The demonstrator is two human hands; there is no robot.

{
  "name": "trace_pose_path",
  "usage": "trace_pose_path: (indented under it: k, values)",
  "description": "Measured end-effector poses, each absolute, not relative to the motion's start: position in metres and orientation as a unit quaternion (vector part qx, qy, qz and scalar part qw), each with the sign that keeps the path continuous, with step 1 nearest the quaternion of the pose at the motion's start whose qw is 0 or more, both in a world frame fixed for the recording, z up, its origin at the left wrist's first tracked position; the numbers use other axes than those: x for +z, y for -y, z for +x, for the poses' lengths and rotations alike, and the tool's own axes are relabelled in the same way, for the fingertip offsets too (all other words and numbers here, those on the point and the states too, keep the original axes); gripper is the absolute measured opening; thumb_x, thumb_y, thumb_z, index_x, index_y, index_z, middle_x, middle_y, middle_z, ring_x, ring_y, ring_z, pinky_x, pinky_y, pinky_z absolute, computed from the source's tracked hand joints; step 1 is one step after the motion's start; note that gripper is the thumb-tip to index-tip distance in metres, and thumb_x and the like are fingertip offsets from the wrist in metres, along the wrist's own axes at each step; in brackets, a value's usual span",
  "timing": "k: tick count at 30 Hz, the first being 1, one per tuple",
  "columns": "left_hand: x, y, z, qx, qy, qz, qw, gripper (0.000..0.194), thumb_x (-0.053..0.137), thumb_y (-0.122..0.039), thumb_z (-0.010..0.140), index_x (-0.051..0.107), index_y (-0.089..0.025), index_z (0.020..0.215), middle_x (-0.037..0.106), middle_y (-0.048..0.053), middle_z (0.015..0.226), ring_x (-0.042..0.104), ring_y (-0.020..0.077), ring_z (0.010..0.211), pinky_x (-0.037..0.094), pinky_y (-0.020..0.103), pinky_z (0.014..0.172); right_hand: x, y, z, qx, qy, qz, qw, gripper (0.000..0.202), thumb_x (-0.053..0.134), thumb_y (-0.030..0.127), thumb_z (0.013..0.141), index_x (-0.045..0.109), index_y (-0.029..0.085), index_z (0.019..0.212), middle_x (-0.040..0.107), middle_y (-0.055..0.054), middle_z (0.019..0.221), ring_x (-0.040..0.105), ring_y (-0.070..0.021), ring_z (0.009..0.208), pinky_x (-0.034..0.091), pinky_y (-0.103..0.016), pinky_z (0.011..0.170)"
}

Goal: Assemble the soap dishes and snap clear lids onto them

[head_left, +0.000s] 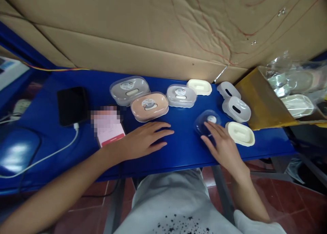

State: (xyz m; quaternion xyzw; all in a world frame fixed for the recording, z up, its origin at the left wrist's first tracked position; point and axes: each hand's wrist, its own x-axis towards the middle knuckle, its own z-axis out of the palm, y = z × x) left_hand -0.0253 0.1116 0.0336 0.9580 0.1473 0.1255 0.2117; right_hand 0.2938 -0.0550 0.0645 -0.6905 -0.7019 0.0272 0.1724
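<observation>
My left hand rests over the blue table, fingers spread, holding nothing. Just behind it lies a peach oval case under a clear cover with a round sticker. My right hand has its fingertips on a clear plastic lid with a sticker; its fingers are apart. Right of that hand is a cream tray. Farther back are a grey covered case, a smaller grey covered case, another cream tray and grey slotted pieces.
A phone with a lit, partly blurred screen and a black device with a white cable lie at left. A cardboard box of wrapped parts stands at right. A cardboard panel rises behind the table.
</observation>
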Motion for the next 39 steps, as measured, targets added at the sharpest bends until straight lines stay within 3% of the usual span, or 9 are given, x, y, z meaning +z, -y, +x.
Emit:
trace_pose_path:
  k: [4, 9, 11, 14, 18, 23, 28, 33, 39]
  values:
    - [0.038, -0.111, -0.023, 0.133, -0.137, 0.958, 0.212, 0.049, 0.058, -0.036, 0.113, 0.054, -0.029, 0.161, 0.052, 0.012, 0.168, 0.054, 0.0341, 0.153, 0.05, 0.058, 0.125, 0.072, 0.044, 0.295, 0.079, 0.72, -0.644, 0.248, 0.052, 0.049, 0.041, 0.115, 0.047, 0.031, 0.166, 0.059, -0.008, 0.165, 0.057, -0.029, 0.153, 0.051, -0.054, 0.125]
    - [0.038, -0.104, -0.019, 0.118, -0.123, 0.963, 0.206, 0.064, 0.074, -0.042, 0.104, 0.052, -0.033, 0.164, 0.039, 0.015, 0.177, 0.042, 0.0408, 0.162, 0.045, 0.064, 0.128, 0.058, 0.019, 0.385, -0.17, 0.591, -0.761, 0.205, 0.057, 0.058, 0.05, 0.108, 0.062, 0.017, 0.154, 0.064, -0.023, 0.157, 0.059, -0.0464, 0.146, 0.048, -0.07, 0.115]
    - [0.038, -0.101, -0.017, 0.108, -0.124, 0.966, 0.2, 0.065, 0.077, -0.045, 0.102, 0.055, -0.032, 0.161, 0.038, 0.016, 0.178, 0.041, 0.0419, 0.162, 0.045, 0.064, 0.127, 0.048, 0.012, 0.411, -0.181, 0.588, -0.771, 0.166, 0.047, 0.055, 0.048, 0.109, 0.072, 0.018, 0.142, 0.076, -0.02, 0.14, 0.072, -0.0437, 0.128, 0.054, -0.065, 0.105]
    - [0.039, -0.1, -0.015, 0.122, -0.141, 0.964, 0.19, 0.058, 0.081, -0.048, 0.098, 0.064, -0.027, 0.15, 0.042, 0.016, 0.175, 0.043, 0.0425, 0.161, 0.045, 0.063, 0.127, 0.043, 0.009, 0.415, -0.188, 0.61, -0.75, 0.173, 0.042, 0.05, 0.043, 0.111, 0.076, 0.021, 0.135, 0.083, -0.016, 0.123, 0.078, -0.0359, 0.111, 0.057, -0.054, 0.097]
    - [0.039, -0.104, -0.015, 0.139, -0.164, 0.965, 0.148, 0.04, 0.084, -0.043, 0.096, 0.07, -0.019, 0.125, 0.053, 0.02, 0.163, 0.05, 0.0436, 0.154, 0.047, 0.063, 0.125, 0.049, 0.02, 0.37, -0.199, 0.655, -0.703, 0.192, 0.038, 0.051, 0.032, 0.113, 0.074, 0.025, 0.142, 0.08, -0.013, 0.133, 0.076, -0.0326, 0.119, 0.051, -0.052, 0.105]
    - [0.044, -0.107, -0.018, 0.129, -0.188, 0.97, 0.08, 0.017, 0.074, -0.029, 0.102, 0.067, -0.019, 0.114, 0.063, 0.018, 0.146, 0.061, 0.0383, 0.141, 0.054, 0.055, 0.117, 0.045, 0.039, 0.306, -0.074, 0.781, -0.603, 0.145, 0.058, 0.05, 0.017, 0.111, 0.052, 0.037, 0.165, 0.076, -0.005, 0.144, 0.073, -0.0282, 0.129, 0.048, -0.053, 0.115]
    - [0.049, -0.103, -0.019, 0.129, -0.186, 0.971, 0.08, 0.011, 0.065, -0.021, 0.101, 0.071, -0.021, 0.11, 0.068, 0.015, 0.133, 0.064, 0.0384, 0.13, 0.051, 0.059, 0.113, 0.042, 0.063, 0.321, -0.008, 0.77, -0.607, 0.197, 0.066, 0.057, 0.034, 0.111, 0.036, 0.034, 0.173, 0.063, -0.011, 0.161, 0.061, -0.0337, 0.147, 0.048, -0.059, 0.122]
    - [0.045, -0.102, -0.018, 0.132, -0.168, 0.974, 0.077, 0.026, 0.058, -0.009, 0.096, 0.073, -0.022, 0.113, 0.067, 0.015, 0.139, 0.062, 0.039, 0.131, 0.048, 0.062, 0.112, 0.026, 0.108, 0.385, -0.104, 0.622, -0.754, 0.186, 0.064, 0.061, 0.052, 0.107, 0.05, 0.028, 0.165, 0.062, -0.02, 0.157, 0.059, -0.045, 0.145, 0.051, -0.07, 0.112]
    - [0.042, -0.107, -0.014, 0.133, -0.145, 0.979, 0.055, 0.032, 0.057, -0.019, 0.106, 0.066, -0.019, 0.137, 0.059, 0.018, 0.154, 0.054, 0.0392, 0.144, 0.045, 0.06, 0.121, 0.016, 0.127, 0.364, -0.063, 0.663, -0.726, 0.17, 0.048, 0.064, 0.045, 0.107, 0.061, 0.034, 0.153, 0.07, -0.014, 0.147, 0.066, -0.0406, 0.135, 0.056, -0.061, 0.102]
